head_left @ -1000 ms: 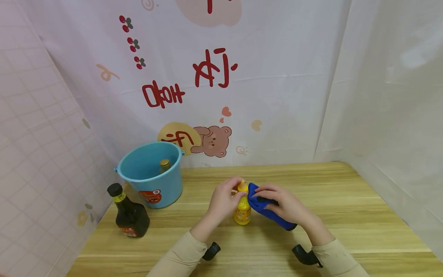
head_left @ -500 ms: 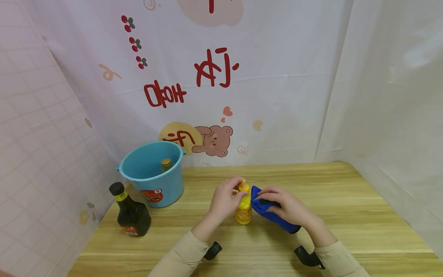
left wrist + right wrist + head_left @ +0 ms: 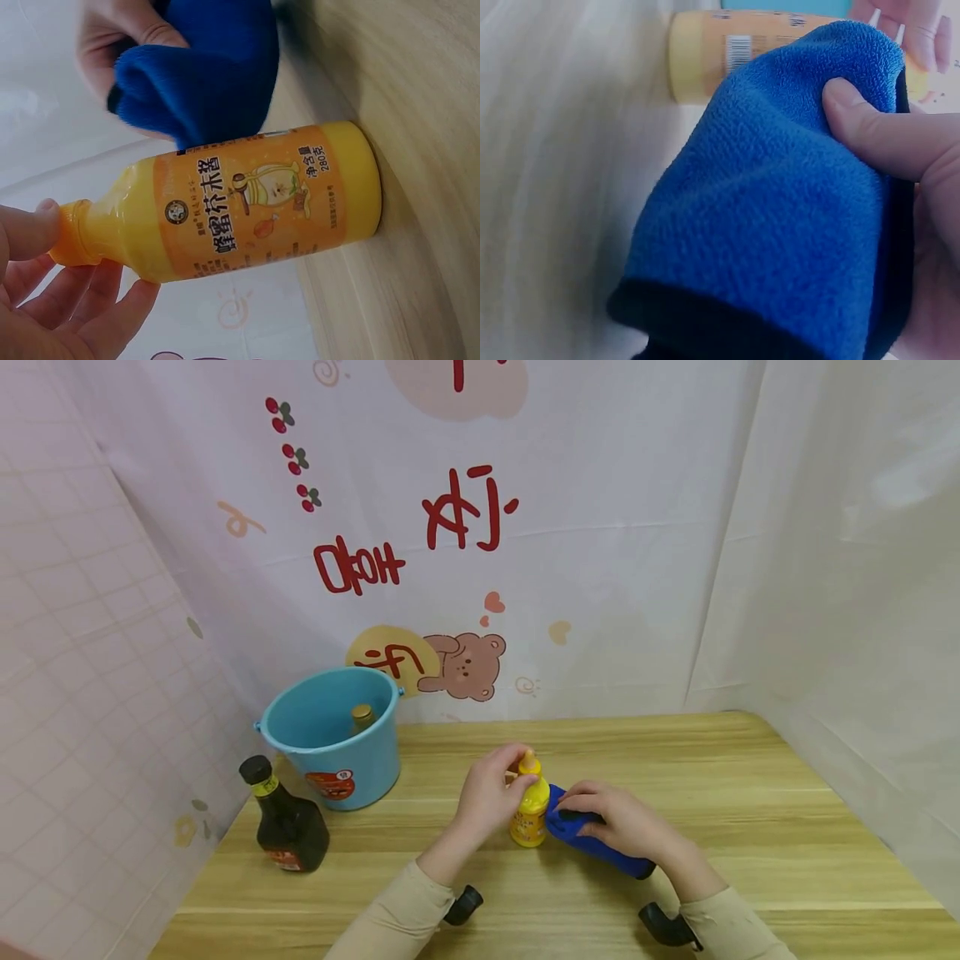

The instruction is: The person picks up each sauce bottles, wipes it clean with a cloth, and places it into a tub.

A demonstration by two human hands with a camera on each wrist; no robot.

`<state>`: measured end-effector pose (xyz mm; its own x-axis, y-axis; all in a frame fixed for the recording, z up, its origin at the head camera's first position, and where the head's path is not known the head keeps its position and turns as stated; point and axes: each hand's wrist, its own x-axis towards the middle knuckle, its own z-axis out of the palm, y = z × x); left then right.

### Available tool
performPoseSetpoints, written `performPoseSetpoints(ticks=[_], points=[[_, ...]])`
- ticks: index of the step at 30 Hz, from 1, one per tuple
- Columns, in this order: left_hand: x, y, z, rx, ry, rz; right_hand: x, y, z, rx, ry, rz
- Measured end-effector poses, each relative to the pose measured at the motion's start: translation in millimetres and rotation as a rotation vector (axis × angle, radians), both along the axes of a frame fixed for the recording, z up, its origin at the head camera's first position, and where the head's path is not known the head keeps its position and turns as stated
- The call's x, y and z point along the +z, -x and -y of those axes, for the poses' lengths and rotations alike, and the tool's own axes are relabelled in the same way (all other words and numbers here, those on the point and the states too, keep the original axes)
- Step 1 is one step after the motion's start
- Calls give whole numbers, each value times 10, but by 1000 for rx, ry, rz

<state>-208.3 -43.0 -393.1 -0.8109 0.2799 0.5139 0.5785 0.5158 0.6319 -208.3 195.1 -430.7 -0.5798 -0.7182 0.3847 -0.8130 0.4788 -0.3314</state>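
Note:
A yellow squeeze bottle of honey mustard sauce (image 3: 529,817) stands upright on the table, its orange label (image 3: 247,206) facing the left wrist camera. My left hand (image 3: 489,787) grips it at the neck and cap, thumb on one side and fingers on the other. Folded in my right hand (image 3: 626,820) is a blue cloth (image 3: 765,180) with a dark edge, pinched under the thumb. The cloth lies against the bottle's right side, and its loose end hangs toward the table. In the right wrist view the cloth hides part of the bottle.
A light blue bucket (image 3: 375,770) stands at the back left, with a gold-capped bottle (image 3: 363,717) inside. A dark sauce bottle (image 3: 291,828) is in front of it. The wooden table (image 3: 750,827) reaches back to a printed curtain (image 3: 600,568).
My right hand has moved the cloth down along the bottle, from near the cap toward its body. The left hand keeps its grip at the top, and the bottle stays upright in place.

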Motion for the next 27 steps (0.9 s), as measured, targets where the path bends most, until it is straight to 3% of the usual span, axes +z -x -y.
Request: performPoseSetpoints(ticks=[12,20,27], points=[[-19,1,-11,14,-7,6,-134,38,59,-3,-122,61],[-47,7,-17,60,-45,15,-152,27,128,-17,-201,45],[-42,28,-8,58,-47,22,-45,20,5,-15,-103,33]])
